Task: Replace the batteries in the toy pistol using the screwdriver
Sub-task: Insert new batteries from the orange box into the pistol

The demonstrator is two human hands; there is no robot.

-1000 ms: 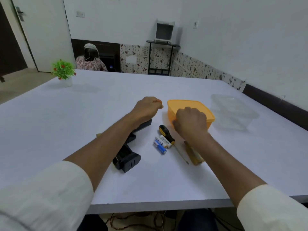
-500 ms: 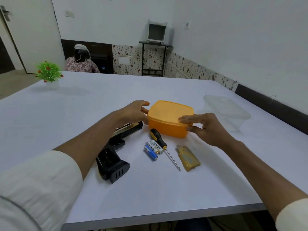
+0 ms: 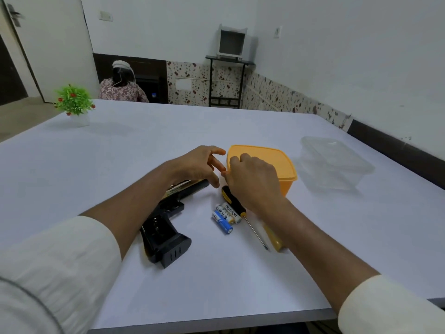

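Note:
The black toy pistol point(image 3: 168, 227) lies on the white table point(image 3: 120, 165), its barrel under my left forearm. To its right lie three batteries point(image 3: 225, 216), and beside them the screwdriver point(image 3: 237, 207) with a black and yellow handle. A yellow battery cover point(image 3: 274, 239) peeks out from under my right forearm. An orange lidded box point(image 3: 272, 160) stands behind these. My right hand point(image 3: 251, 180) curls over the box's near left corner, thumb at the lid's edge. My left hand point(image 3: 198, 165) hovers just left of the box, fingers loose and holding nothing.
A clear plastic container point(image 3: 333, 162) stands right of the orange box. A small potted plant point(image 3: 74, 103) is at the table's far left. A person point(image 3: 120, 86) sits beyond the far edge. The table's near edge point(image 3: 216, 321) runs close below my forearms.
My right hand moved from the box's right side to its near left corner and curled over the lid. My left hand stayed by the box's left edge.

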